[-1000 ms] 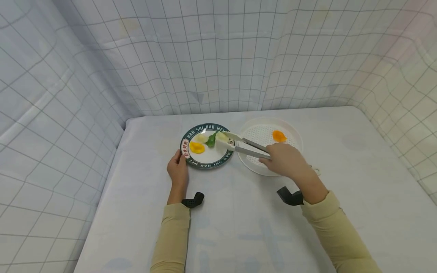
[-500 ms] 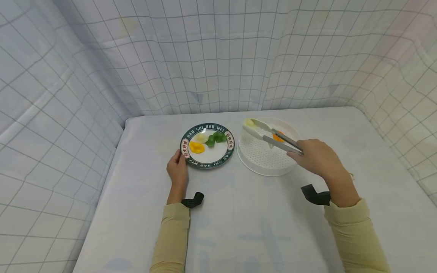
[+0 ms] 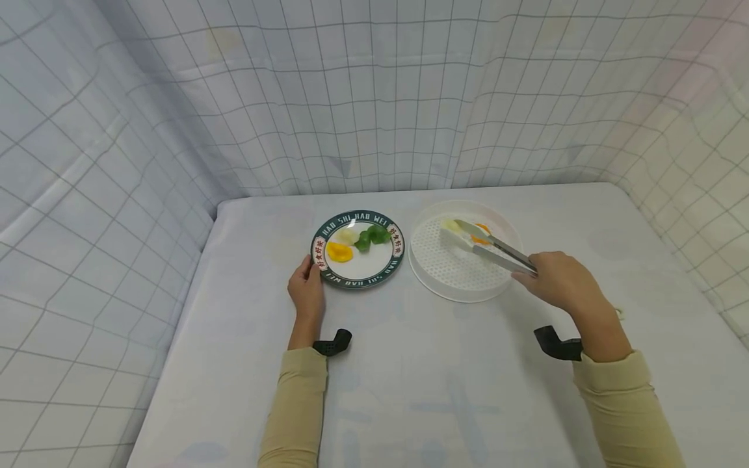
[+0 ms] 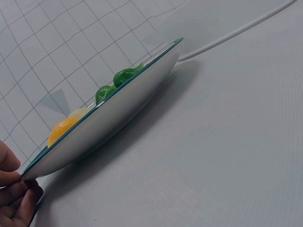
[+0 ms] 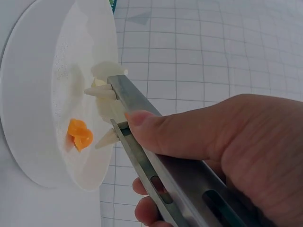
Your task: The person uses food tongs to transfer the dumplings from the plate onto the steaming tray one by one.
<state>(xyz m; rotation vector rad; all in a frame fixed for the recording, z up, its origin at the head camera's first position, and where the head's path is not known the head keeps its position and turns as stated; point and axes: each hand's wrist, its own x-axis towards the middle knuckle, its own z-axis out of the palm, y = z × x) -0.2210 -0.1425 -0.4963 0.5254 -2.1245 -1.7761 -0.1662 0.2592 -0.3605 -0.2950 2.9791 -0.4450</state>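
My left hand [image 3: 305, 291] pinches the near-left rim of a round plate [image 3: 367, 263] with a dark green lettered border, thumb above and fingers below. On it lie a yellow piece [image 3: 339, 252], a pale piece [image 3: 347, 236] and glossy green pieces [image 3: 379, 234] that look like pepper. My right hand [image 3: 562, 283] grips metal tongs [image 3: 503, 252] with whitish tips. At those tips is a pale yellow-green piece [image 3: 453, 225], over the white perforated round tray [image 3: 430, 263]. An orange piece [image 5: 79, 135] lies in the tray, partly behind the tongs in the head view.
Plate and tray stand side by side on a table with a white cloth [image 3: 404, 370]. Checked white curtains [image 3: 374, 97] hang behind the table and along both sides.
The right hand has carried the tongs and the pale yellow-green piece from the plate rightward over the tray, then lower and further right. The left hand has stayed at the plate's rim.
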